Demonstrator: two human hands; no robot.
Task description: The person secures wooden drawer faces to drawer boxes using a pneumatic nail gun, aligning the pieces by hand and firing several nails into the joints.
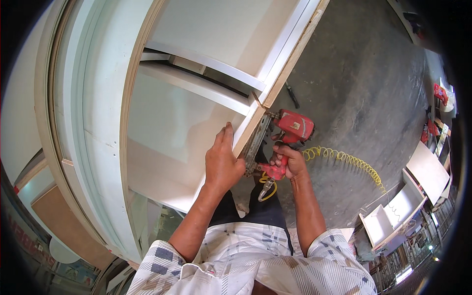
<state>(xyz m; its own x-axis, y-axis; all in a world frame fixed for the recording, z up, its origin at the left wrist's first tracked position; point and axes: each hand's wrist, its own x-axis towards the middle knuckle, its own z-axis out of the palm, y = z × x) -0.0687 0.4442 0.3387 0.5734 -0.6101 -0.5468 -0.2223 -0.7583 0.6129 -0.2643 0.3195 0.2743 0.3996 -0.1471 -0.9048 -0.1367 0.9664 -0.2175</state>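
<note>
The cabinet by the open left hand looks mostly built; right hand grips a nail gun; what's left is unclear.

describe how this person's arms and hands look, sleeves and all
The left hand and right hand are ungloved, with no wristwear showing. The forearms are bare below short, loose white sleeves patterned with dark blocks and fine lines.

Smooth cabinet panel, raw wooden edge, glossy nail gun, matt concrete-like floor.
</note>
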